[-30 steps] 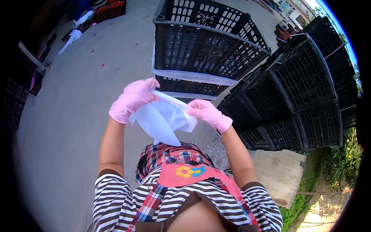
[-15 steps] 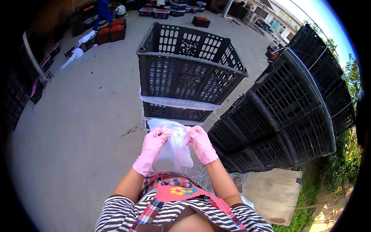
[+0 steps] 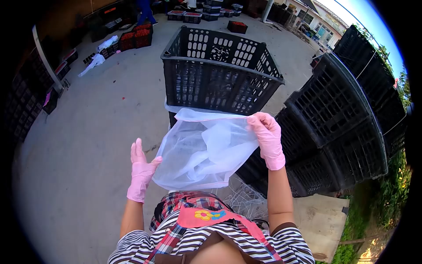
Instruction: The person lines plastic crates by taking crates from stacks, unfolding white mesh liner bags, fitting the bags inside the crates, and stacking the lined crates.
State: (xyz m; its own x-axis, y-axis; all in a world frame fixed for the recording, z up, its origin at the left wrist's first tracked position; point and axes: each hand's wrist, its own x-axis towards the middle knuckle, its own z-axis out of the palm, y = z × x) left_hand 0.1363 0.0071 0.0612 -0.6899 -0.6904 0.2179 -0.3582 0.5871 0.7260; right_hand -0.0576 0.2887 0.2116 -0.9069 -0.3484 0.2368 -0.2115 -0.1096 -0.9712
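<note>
A sheer white mesh bag [image 3: 198,152] hangs spread out in front of my body. My right hand [image 3: 267,134], in a pink glove, pinches its upper right corner. On the left, my left hand [image 3: 143,169], also gloved in pink, has its fingers spread, with the thumb beside the left edge of the mesh. Just beyond the mesh stands a black slatted crate [image 3: 220,83], open at the top, whose inside shows no contents. The mesh hides most of what lies under that crate.
Tall stacks of black crates [image 3: 327,101] rise on the right, above a wooden board [image 3: 318,224]. Crates of red produce [image 3: 135,38] and white cloth [image 3: 93,64] lie at the upper left. A person in blue [image 3: 146,11] is farther back.
The mesh, bunched between both hands half a second ago, is now spread wide. My right hand has moved up and right; my left hand has let go and moved left with its fingers opened.
</note>
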